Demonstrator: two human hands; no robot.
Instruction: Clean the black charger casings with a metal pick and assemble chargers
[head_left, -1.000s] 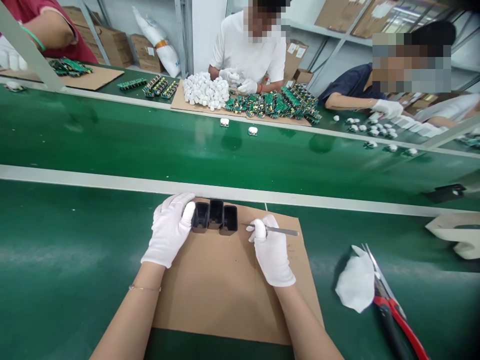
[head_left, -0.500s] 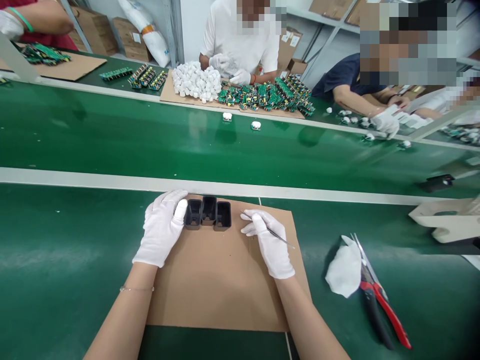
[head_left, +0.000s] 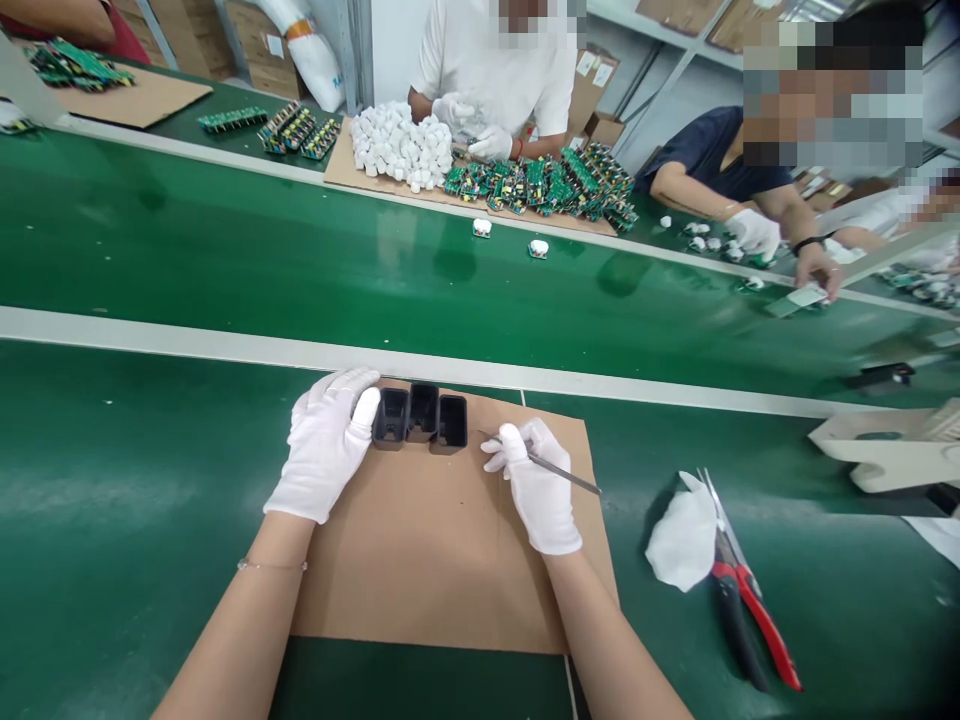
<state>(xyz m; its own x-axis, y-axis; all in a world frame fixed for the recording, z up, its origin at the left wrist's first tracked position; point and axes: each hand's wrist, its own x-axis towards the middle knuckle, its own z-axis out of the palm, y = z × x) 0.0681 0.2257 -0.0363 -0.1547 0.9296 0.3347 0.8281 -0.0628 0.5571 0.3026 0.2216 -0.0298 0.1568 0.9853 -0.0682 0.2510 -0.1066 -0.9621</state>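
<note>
Three small black plastic boxes with open tops [head_left: 421,438] stand side by side near the far edge of a cardboard sheet [head_left: 450,550]; the middle one sits slightly farther back. My gloved left hand [head_left: 322,440] rests left of them, fingers stretched out, its thumb against or very near the leftmost box. Over the right part of the cardboard, my gloved right hand [head_left: 536,480] is closed round thin metal tweezers [head_left: 566,474]. Their narrow tip points left toward the boxes, apart from them. Some fingers of that hand are partly curled.
Red-and-black handled pliers [head_left: 739,590] and a crumpled white piece [head_left: 682,535] lie right of the cardboard. Beyond a pale rail [head_left: 225,345] runs a green belt [head_left: 300,250] carrying small parts. Across it, co-workers sit by white pieces [head_left: 401,145] and circuit boards [head_left: 540,185].
My hands and the boxes keep nearly the same places; the tweezers have tilted slightly. The small parts on the belt have moved right. A co-worker at right has shifted their hands.
</note>
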